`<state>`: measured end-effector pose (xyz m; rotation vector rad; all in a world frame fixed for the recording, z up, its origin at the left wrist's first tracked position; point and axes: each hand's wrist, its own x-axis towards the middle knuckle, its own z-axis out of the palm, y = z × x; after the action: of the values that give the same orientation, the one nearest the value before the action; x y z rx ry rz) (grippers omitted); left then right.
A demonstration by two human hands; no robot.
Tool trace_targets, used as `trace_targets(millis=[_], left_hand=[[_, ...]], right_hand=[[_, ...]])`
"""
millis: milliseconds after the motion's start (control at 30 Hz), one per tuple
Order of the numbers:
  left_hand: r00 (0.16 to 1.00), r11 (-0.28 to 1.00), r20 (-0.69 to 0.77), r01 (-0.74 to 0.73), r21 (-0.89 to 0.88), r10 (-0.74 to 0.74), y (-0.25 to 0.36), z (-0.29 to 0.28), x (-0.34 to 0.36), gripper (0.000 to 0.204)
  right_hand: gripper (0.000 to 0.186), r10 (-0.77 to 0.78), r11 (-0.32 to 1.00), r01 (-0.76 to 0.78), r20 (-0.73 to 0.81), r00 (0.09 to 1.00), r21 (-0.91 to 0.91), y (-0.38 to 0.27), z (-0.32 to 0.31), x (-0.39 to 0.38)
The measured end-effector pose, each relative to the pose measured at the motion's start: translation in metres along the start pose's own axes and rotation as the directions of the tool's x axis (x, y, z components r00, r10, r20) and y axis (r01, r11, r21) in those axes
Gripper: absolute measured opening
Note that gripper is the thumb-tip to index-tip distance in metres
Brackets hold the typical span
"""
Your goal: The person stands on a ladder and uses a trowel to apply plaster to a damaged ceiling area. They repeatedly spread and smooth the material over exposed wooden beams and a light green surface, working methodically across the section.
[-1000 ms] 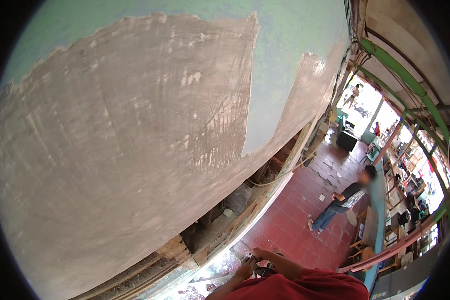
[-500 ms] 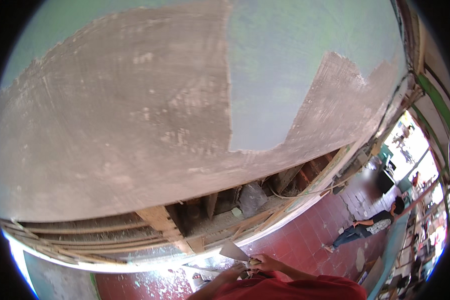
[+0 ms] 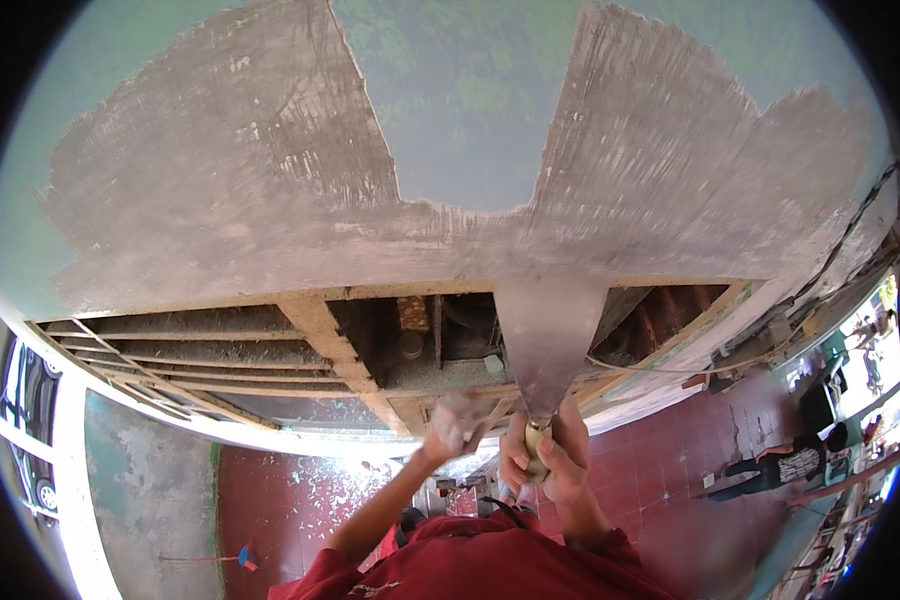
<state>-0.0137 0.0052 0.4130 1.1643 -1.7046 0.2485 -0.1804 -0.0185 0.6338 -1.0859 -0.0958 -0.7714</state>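
My right hand (image 3: 560,455) is closed round the pale handle of a wide-bladed scraper (image 3: 548,340). Its broad metal blade points up, and its far edge lies over the lower border of a wall (image 3: 220,210) with bare grey-brown areas and green-blue paint. Whether the blade touches the wall, I cannot tell. To the left of the scraper, my left hand (image 3: 453,430) is raised with its fingers bent. Motion blurs those fingers and they look whitish; whether they hold anything is unclear.
Below the wall runs an opening with wooden beams (image 3: 325,345) and dusty gaps. A cable (image 3: 660,369) crosses its right part. Pale flakes (image 3: 320,490) lie on the red tiled floor (image 3: 660,450). Another person (image 3: 785,465) is at the right; a blue-headed broom (image 3: 247,558) is lower left.
My hands have risen and moved apart; the left has come off the scraper. The scraper now reaches up to the wall's lower border. The view has turned, with the painted patch shifting left.
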Motion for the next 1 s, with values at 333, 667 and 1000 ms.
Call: trace_targets(millis=[333,667,1000], left_hand=[[0.868,0.794,-0.078,-0.409,0.450,0.491,0.094,-0.135,0.246,0.028],[0.910,0.856,-0.191,-0.251,0.453,0.368,0.100,-0.136,0.255,0.033],[0.903,0.818,-0.247,-0.168,0.550,0.351,0.095,-0.140,0.257,0.043]], right_hand=[[0.046,-0.044,0.999,0.047,-0.132,0.990,0.020,-0.010,0.029,0.016],[0.044,-0.107,0.960,0.081,-0.082,0.991,-0.268,0.008,0.040,0.031],[0.043,-0.133,0.965,0.116,-0.056,0.990,-0.234,0.013,0.047,0.038]])
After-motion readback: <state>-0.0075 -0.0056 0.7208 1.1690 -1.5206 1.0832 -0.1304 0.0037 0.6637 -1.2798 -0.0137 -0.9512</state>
